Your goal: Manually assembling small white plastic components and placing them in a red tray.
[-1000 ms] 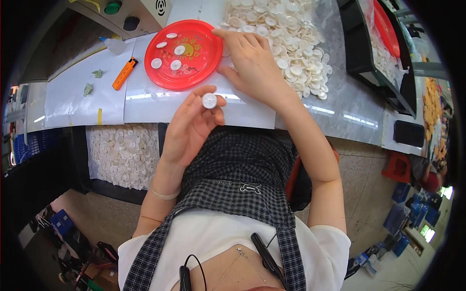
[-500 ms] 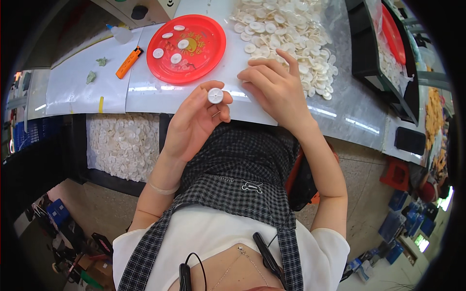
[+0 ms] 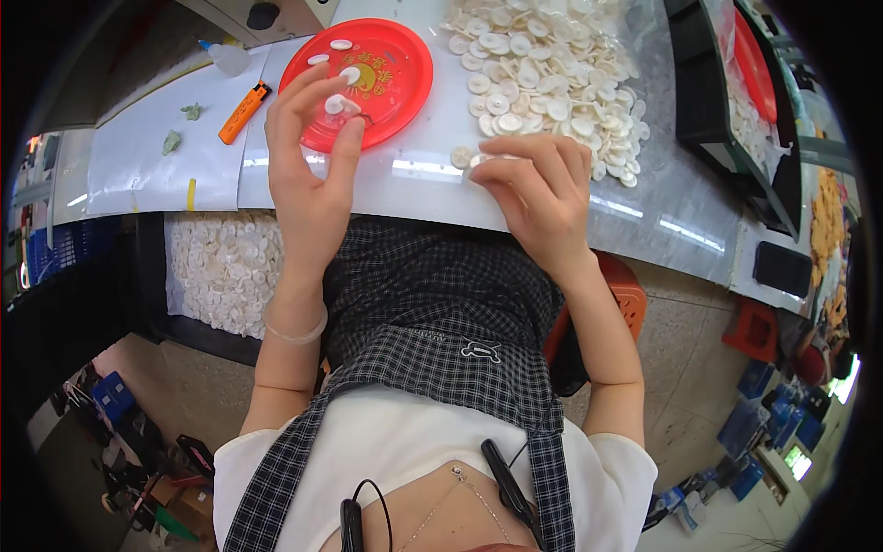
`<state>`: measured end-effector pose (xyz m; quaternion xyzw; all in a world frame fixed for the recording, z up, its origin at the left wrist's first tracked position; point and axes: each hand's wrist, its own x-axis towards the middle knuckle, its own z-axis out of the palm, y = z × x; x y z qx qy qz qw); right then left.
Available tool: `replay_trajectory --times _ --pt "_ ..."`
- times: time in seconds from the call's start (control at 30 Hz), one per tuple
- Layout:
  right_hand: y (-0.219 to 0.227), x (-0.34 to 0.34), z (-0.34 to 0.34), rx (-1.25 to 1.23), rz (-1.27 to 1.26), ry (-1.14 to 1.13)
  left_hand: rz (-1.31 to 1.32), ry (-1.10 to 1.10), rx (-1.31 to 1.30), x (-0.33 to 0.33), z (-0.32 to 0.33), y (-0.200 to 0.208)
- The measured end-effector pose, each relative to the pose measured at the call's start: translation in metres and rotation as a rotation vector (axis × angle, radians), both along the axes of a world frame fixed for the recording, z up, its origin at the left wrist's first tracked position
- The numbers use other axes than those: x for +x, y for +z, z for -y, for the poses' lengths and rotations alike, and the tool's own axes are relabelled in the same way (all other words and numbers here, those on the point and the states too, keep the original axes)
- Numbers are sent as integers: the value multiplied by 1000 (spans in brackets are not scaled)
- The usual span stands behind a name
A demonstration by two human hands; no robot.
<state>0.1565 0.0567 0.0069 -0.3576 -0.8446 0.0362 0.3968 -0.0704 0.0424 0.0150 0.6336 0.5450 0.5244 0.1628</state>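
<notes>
My left hand (image 3: 308, 166) reaches over the near left side of a red plastic plate (image 3: 405, 101), thumb and fingers apart. Several small white round discs lie in the plate, including a disc (image 3: 341, 44) near the far rim; some of the plate's left side is hidden behind my fingers. At the near edge of a large heap of the same discs (image 3: 552, 64), my right hand (image 3: 543, 193) pinches a white disc (image 3: 478, 159), mostly covered by the fingertips. A loose disc (image 3: 461, 157) lies on the table just left of them.
An orange box cutter (image 3: 244, 113), two greenish lumps (image 3: 172, 142) and a blue-tipped bottle (image 3: 227, 60) lie left of the plate. A black bin (image 3: 713, 129) stands at right, near a dark phone (image 3: 783, 267). Below the table's left edge sits a tray of discs (image 3: 221, 276).
My left hand has moved from the table's front edge to over the plate, and the disc it held has left its fingers. My right hand has lowered and closed on a disc beside the heap.
</notes>
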Motion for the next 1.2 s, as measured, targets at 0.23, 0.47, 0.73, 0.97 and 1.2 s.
replay_trajectory --times 0.23,0.47,0.73,0.97,1.2 --pt "1 -1 23 -420 -405 19 637 -459 -542 50 45 -2" --pt "6 -4 43 -689 -540 13 546 -498 -463 49 50 -12" --pt "-1 5 27 -357 -206 -131 709 -474 -529 46 52 -12" --pt "-16 7 26 -224 -122 -129 755 -453 -548 46 51 -11" --pt "-19 7 26 -238 -131 -166 -214 177 141 23 6 8"
